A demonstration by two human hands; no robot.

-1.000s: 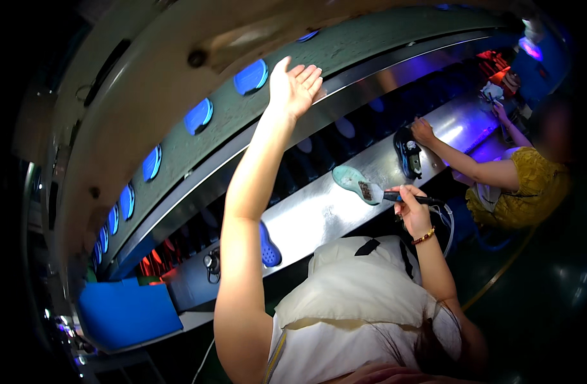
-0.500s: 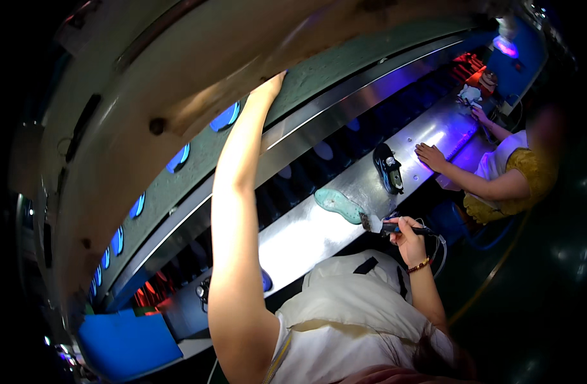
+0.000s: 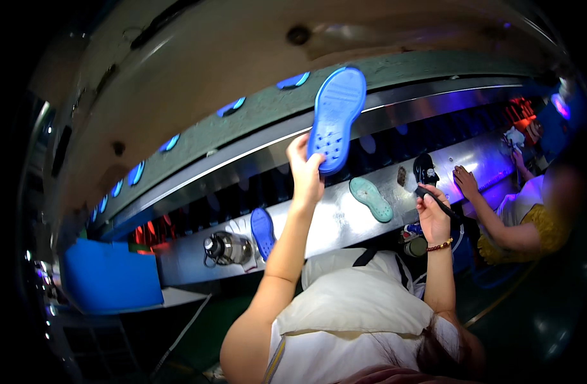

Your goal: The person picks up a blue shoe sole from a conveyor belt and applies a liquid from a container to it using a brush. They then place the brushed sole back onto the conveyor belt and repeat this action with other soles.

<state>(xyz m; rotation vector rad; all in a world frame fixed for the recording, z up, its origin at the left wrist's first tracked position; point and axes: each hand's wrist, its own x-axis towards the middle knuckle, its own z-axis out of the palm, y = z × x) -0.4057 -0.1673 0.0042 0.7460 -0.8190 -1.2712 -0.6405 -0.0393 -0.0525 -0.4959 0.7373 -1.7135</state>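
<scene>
Our left hand point(image 3: 304, 171) is raised, fingers pinched on the heel end of a blue rubber shoe sole with round holes point(image 3: 336, 119); sole stands near upright, toe end up, above the grip and in front of the grey-green machine housing point(image 3: 255, 121); our right hand point(image 3: 432, 214) is closed around a thin dark pen-like tool point(image 3: 434, 200), tip pointing up-left from the grip; just left of that grip a teal shoe sole point(image 3: 371, 199) lies flat on the shiny metal work surface point(image 3: 325, 221); above the right grip, a black shoe-shaped piece point(image 3: 425, 169) sits on the same surface; well below-left of the left grip, a second blue sole point(image 3: 263, 232) lies beside a metal flask-like container point(image 3: 224, 248); right of our right hand, another person's hand point(image 3: 465, 183) rests flat on the surface, yellow sleeve point(image 3: 530, 233) behind it; a blue bin point(image 3: 111, 278) sits far lower-left.
</scene>
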